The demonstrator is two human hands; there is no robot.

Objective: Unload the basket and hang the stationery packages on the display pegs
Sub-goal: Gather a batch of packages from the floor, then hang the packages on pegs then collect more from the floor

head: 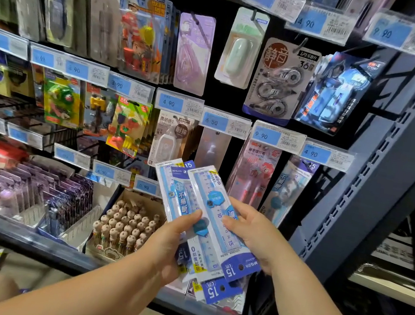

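While you stand in front of the peg wall (209, 91), both your hands are full. Your left hand (169, 236) grips a bunch of blue and white ruler packs (182, 188) from below, thumb on the front, fingers curled round the back. Your right hand (252, 233) holds the top ruler pack (214, 199) of the bunch by its right side, thumb pressing on its clear front. The packs fan out and tilt to the left. Their dark blue ends with the hanging holes point down at you, so they are upside down. They are up in the air, in front of the low shelf (23, 233), touching no peg. Just to the right, behind them, a hanging ruler pack (289, 187) of the same kind sits under a blue price tag (315, 154) that says 4.90. Below your left hand sits a box of pens (126, 223) with round heads
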